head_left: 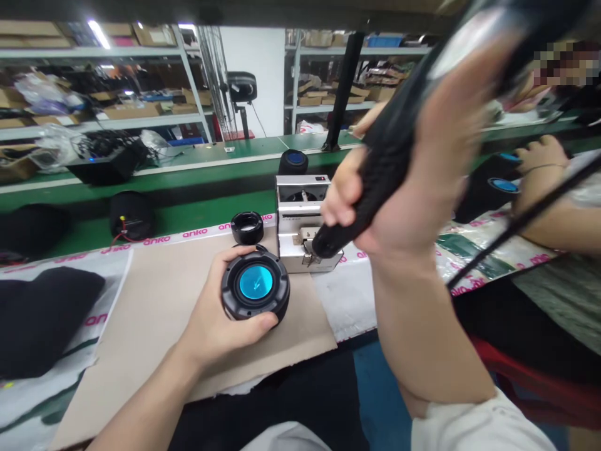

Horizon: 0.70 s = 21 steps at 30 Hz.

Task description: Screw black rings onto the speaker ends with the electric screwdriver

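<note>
My left hand (220,319) is wrapped round a black cylindrical speaker (279,300), its shiny blue round end with a black ring facing up. The speaker is over a sheet of cardboard (164,313). My right hand (399,181) grips a black electric screwdriver (387,147), slanted and partly blurred. In this view its lower end overlaps the front of a silver screw feeder (305,207); contact between them I cannot tell. Just behind the held speaker is a black ring-shaped part (246,227).
A speaker (293,161) stands behind the feeder. A black speaker body with wires (132,215) and a black cloth-covered piece (47,319) lie left. At right, a co-worker's hand (544,153) is by blue-topped speakers (504,185). A black cord (521,222) crosses the right side.
</note>
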Tool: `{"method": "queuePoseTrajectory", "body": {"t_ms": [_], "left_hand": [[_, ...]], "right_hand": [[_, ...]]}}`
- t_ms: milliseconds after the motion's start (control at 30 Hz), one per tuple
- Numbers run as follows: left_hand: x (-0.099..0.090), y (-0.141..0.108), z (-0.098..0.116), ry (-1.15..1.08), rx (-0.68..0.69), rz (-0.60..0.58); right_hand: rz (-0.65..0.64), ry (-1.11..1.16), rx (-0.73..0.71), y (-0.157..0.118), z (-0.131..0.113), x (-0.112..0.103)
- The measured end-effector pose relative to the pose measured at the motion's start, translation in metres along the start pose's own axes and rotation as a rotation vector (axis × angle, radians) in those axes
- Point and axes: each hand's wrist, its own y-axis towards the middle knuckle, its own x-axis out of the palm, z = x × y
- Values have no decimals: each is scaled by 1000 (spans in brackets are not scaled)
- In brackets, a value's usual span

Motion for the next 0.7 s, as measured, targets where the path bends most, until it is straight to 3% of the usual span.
{"method": "queuePoseTrajectory", "body": {"t_ms": [100, 233, 333, 533, 700], "left_hand": [[0, 0, 1, -3, -6, -20], [0, 0, 1, 8, -21, -33], [1, 0, 2, -3, -27, -32], [2, 2, 2, -25, 0, -33], [-1, 0, 2, 15, 14, -32]], "right_hand": [[-34, 10, -40, 6, -35, 21], [-186, -32, 88, 18, -55, 45], [-260, 2, 110, 22, -50, 53], [-331, 72, 2, 21, -27, 52], [-470, 125, 77, 27, -6, 52]]}}
